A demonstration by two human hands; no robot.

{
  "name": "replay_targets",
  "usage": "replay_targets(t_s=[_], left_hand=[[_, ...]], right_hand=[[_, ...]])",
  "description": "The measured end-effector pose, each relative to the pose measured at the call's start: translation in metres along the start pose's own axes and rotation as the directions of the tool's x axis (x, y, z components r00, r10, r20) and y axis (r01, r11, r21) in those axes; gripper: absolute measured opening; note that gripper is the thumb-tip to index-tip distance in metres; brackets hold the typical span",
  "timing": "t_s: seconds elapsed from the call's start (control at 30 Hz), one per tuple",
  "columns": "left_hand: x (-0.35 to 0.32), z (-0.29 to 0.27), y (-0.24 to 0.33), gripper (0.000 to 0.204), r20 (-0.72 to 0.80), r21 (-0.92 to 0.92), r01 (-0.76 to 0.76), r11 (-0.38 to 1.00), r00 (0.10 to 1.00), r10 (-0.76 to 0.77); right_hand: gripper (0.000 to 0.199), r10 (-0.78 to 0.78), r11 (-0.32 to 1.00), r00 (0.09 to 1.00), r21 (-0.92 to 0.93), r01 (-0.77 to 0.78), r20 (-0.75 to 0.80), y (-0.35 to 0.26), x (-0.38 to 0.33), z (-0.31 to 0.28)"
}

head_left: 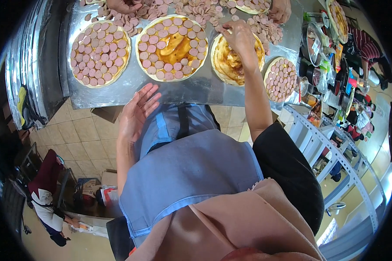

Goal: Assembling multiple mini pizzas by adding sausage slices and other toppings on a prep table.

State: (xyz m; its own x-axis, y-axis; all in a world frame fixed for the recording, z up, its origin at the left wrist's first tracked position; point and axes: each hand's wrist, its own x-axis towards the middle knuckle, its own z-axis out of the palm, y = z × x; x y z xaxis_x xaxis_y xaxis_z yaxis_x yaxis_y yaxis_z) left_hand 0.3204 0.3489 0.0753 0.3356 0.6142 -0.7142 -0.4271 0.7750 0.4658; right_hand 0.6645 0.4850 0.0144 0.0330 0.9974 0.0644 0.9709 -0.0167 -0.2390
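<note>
Several pizzas [172,48] lie on the table [185,93]. The left hand [139,108] is loosely spread; whether the right hand [239,39] pinches anything, I cannot tell.

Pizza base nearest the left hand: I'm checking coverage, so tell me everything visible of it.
The pizza base is round and pale-rimmed, lying flat on the shiny, metal-looking table. Pink sausage-like slices ring it; its middle shows glossy orange-brown sauce, dark-specked, with a paler streak. The left hand, palm open, is close to its near edge; contact isn't clear.
</note>
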Motion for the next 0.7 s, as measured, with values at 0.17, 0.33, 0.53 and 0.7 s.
replay_targets(t_s=[0.17, 0.33, 0.53, 0.7], left_hand=[[0.001, -0.002, 0.000, 0.058, 0.016, -0.002, 0.001, 1.000, 1.000, -0.001], [0.000, -0.001, 0.000, 0.059, -0.012, 0.006, -0.007, 1.000, 1.000, 0.007], [0.001, 0.000, 0.001, 0.059, -0.006, 0.001, -0.008, 1.000, 1.000, 0.008], [0.003, 0.000, -0.001, 0.060, -0.003, -0.003, -0.001, 1.000, 1.000, 0.001]], right_hand=[[0.028, -0.027, 0.998, 0.999, -0.057, 0.028, 0.029, -0.002, 0.006, 0.010], [0.025, 0.016, 0.998, 0.996, 0.052, -0.020, 0.091, -0.010, 0.010, 0.003], [0.015, 0.046, 0.826, 0.983, 0.547, -0.137, 0.176, -0.007, 0.002, -0.005], [0.016, 0.056, 0.468, 0.906, 0.791, -0.394, 0.419, -0.026, -0.018, -0.024]])
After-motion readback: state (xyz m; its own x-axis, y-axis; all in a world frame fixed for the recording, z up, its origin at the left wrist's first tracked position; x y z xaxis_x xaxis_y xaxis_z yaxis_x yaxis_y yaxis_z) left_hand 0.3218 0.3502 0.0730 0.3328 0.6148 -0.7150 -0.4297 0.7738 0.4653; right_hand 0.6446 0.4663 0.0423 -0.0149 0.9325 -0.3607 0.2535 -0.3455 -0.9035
